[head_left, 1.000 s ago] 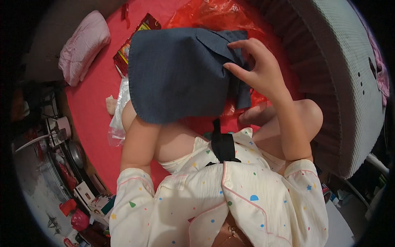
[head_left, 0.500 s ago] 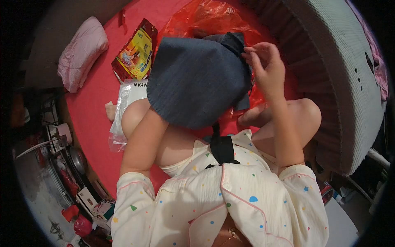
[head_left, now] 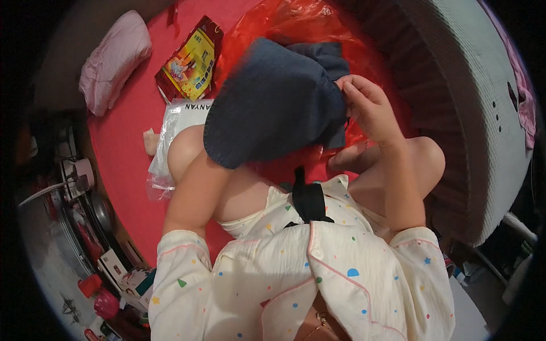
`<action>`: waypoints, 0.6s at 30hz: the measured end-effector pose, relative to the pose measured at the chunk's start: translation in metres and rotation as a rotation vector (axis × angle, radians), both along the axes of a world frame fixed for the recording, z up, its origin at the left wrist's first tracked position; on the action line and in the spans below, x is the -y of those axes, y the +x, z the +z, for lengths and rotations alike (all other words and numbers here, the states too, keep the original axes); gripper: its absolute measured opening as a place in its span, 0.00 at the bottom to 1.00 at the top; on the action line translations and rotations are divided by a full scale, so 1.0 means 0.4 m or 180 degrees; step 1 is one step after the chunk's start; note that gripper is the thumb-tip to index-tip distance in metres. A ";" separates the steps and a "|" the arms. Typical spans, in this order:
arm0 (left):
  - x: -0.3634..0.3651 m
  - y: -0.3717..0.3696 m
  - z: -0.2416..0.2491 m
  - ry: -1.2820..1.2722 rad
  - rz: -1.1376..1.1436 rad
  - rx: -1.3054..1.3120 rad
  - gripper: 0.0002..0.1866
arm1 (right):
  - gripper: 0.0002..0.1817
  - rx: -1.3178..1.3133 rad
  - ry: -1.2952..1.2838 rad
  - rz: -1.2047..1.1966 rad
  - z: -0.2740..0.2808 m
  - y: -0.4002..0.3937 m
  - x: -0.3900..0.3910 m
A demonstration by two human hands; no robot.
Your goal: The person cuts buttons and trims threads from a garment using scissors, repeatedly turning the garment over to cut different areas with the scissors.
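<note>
A dark blue cloth (head_left: 273,105) is spread in the air over my lap, with stitching along its left edge. My left hand is under the cloth and hidden; only the forearm shows below the lower left edge. At the right edge of the cloth, my right hand (head_left: 369,108) pinches the fabric between thumb and fingers. More dark blue fabric (head_left: 324,54) lies behind it on a crinkled red plastic bag (head_left: 284,20).
A yellow and dark red packet (head_left: 193,62) and a clear plastic bag with a white sheet (head_left: 176,128) lie left on the red surface (head_left: 125,165). A pink pillow (head_left: 116,59) sits at upper left. A padded grey edge (head_left: 478,113) rises on the right.
My right hand has moved slightly down and closed on the edge of the cloth. The cloth has tilted, and its lower edge is raised, showing more of the red surface.
</note>
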State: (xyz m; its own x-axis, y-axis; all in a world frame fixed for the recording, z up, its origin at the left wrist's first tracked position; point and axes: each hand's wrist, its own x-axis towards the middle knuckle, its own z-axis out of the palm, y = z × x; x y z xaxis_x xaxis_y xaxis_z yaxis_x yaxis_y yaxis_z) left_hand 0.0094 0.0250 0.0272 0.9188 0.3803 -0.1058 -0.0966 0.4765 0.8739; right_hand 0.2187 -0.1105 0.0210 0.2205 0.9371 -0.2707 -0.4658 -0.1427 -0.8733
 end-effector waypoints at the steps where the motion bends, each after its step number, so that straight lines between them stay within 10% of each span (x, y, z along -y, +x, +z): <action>1: 0.000 0.001 0.000 0.0078 -0.0036 -0.0037 0.24 | 0.09 -0.0159 -0.0033 0.0190 -0.007 0.010 0.007; 5: -0.002 0.037 -0.014 0.0443 -0.0203 -0.0154 0.25 | 0.14 -0.0056 -0.0338 0.1988 -0.025 0.037 0.009; 12: -0.017 0.103 -0.035 0.0807 -0.0521 -0.0317 0.25 | 0.26 -0.0684 -0.0660 0.2995 -0.023 -0.023 -0.021; 18: -0.019 0.133 -0.042 0.0941 -0.0711 -0.0445 0.26 | 0.26 0.1228 -0.0443 0.3292 -0.141 -0.206 -0.071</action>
State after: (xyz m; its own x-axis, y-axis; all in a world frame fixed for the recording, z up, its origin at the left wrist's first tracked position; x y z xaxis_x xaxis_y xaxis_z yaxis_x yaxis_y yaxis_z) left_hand 0.0627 0.0325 0.0104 0.9669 0.2053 -0.1515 0.1106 0.1980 0.9739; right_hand 0.1363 -0.0820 -0.0354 -0.5573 0.6849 -0.4694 0.2335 -0.4133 -0.8802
